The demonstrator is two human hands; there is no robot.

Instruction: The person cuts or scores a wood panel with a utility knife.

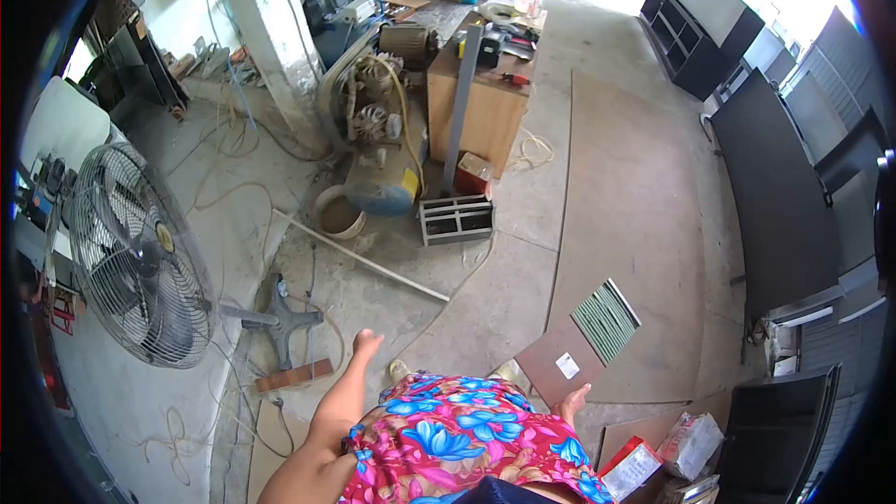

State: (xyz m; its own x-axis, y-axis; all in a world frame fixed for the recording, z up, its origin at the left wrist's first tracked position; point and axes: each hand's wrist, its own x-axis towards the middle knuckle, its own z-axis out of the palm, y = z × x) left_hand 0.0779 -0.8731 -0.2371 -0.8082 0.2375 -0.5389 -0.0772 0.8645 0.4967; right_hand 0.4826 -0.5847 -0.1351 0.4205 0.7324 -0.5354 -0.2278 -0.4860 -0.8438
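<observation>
My left hand [368,343] hangs out in front on the left, above the concrete floor. Its fingers look loosely bent, and nothing shows in it. On the right, my right hand [571,402] grips the lower edge of a flat brown panel [551,361]. That panel carries a white label [567,366] and, at its far end, a section of green slats [607,321] with a pale edge strip. Some fingers are hidden by the panel. A flowered red and blue garment [467,425] covers my body between the arms.
Left stands a large fan [140,252]; its grey base [280,319] is on the floor. A compressor [378,131], bucket [338,213] and slatted crate [456,220] stand ahead, beside a wooden workbench [476,121]. Hoses and a pole [364,257] cross the floor. Dark panels [770,196] lean right.
</observation>
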